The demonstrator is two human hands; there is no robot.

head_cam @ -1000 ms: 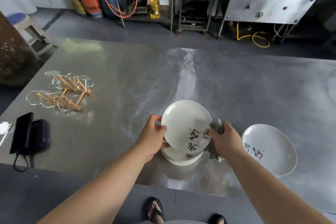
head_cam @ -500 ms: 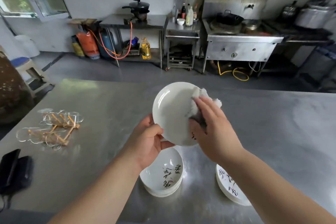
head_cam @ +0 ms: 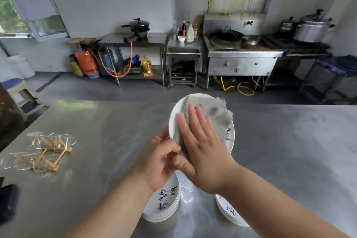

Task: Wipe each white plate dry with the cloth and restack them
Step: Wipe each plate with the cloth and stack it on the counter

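head view | plate (head_cam: 178, 111) held tilted above the surface (head_cam: 96, 141), face toward the person for wiping | left hand (head_cam: 160, 162): fingers curled on its lower rim, steadying | right hand (head_cam: 204, 145): fingers straight, together, pressing cloth (head_cam: 217, 115) flat | stack (head_cam: 166, 206) under left wrist; second pile (head_cam: 229, 212) by right wrist, probably the dried ones | plates hold nothing

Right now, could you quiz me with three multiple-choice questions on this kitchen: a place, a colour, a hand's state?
1. Where is the held plate? A) in a sink B) raised above the table C) on the stove
2. What colour is the cloth? A) red B) grey C) yellow
3. How does the right hand lie? A) flat on the cloth B) fisted C) hanging idle
1 B: the left hand grips its rim, above the stack. 2 B: grey against the white plate. 3 A: straight fingers press the cloth.
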